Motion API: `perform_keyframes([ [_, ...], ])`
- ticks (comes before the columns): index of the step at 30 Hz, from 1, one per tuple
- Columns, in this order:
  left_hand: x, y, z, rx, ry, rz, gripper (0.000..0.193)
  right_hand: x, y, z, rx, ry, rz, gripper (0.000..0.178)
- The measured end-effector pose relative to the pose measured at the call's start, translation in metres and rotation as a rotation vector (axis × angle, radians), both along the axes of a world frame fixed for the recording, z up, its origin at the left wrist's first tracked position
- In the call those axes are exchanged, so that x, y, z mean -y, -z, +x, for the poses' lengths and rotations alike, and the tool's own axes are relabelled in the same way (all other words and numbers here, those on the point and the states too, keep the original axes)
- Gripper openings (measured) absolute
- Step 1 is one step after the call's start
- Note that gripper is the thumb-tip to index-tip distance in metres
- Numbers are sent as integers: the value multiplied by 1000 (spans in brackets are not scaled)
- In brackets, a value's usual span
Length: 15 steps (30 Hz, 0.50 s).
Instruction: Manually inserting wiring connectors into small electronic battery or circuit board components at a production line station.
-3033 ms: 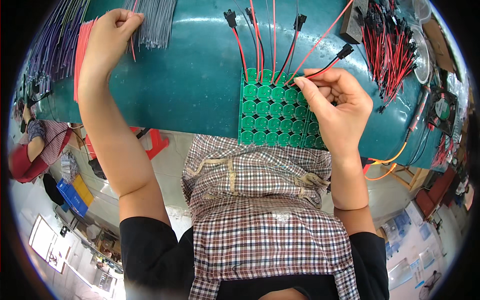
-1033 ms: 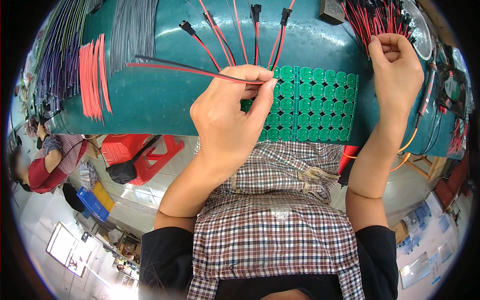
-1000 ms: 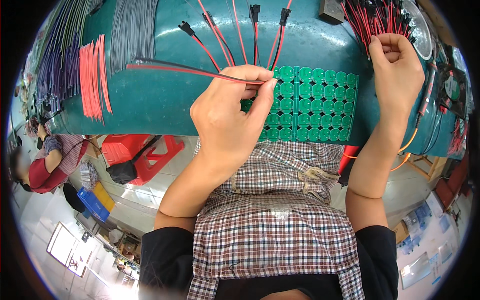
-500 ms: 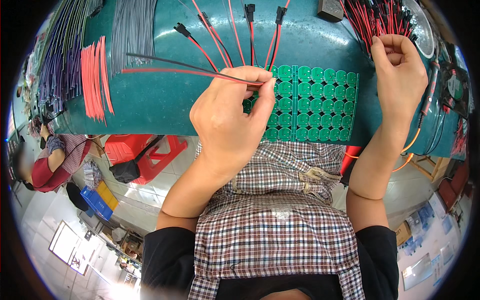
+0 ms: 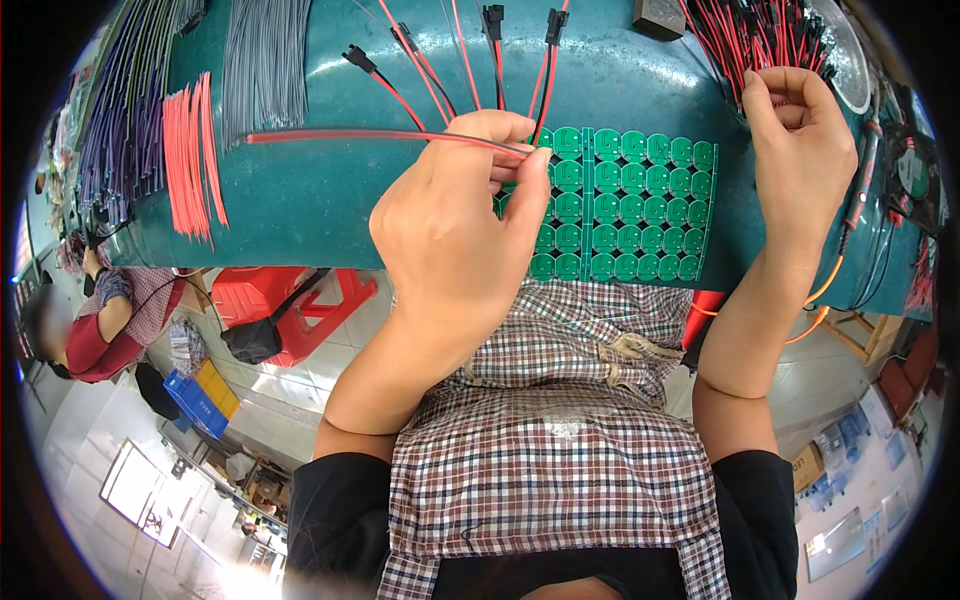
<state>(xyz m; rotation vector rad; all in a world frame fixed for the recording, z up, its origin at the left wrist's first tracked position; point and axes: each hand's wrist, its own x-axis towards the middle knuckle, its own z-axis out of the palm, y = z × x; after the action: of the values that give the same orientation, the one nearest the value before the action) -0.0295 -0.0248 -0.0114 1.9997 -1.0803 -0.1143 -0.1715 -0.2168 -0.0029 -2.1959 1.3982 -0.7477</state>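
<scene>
left hand (image 5: 450, 215) has red and black wires (image 5: 335, 133) pinched over the green board (image 5: 587, 205), right hand (image 5: 805, 145) curled at the wire pile (image 5: 755, 40), can't tell its grip; four plugs (image 5: 556, 25) look wired in, right-side circles (image 5: 658, 211) bare
</scene>
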Motion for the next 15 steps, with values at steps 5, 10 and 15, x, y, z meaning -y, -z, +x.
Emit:
perform_keyframes([
  [5, 0, -5, 2, 29, 17, 58, 24, 0, -1, 0, -7, 6, 16, 14],
  [10, 0, -3, 2, 24, 13, 37, 25, 0, 0, -2, 9, 7, 23, 15],
  [15, 2, -7, 1, -3, 24, 53, 23, 2, 0, -2, 8, 7, 31, 15],
])
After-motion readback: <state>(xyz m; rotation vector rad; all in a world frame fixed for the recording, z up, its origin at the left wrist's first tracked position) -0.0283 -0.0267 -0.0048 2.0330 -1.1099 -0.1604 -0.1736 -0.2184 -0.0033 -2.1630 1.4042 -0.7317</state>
